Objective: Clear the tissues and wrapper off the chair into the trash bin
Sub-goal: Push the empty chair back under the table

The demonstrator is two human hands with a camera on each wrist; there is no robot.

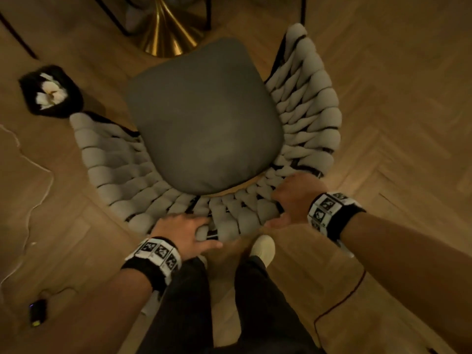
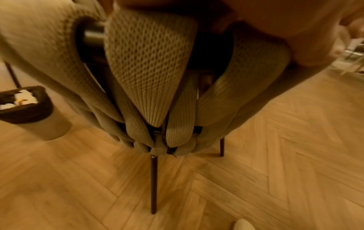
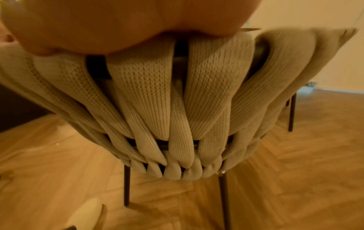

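A chair with a woven beige rope back and a grey seat cushion stands below me; nothing lies on the cushion. My left hand grips the top rim of the chair back at its near left, fingers curled over the ropes. My right hand grips the same rim further right, above the woven back. The trash bin, lined in black, stands on the floor left of the chair with white tissues inside; it shows also in the left wrist view as the bin.
A gold table base and black frame legs stand beyond the chair. A white cable trails on the wooden floor at left, with a small dark device near it. My legs and a white shoe are behind the chair.
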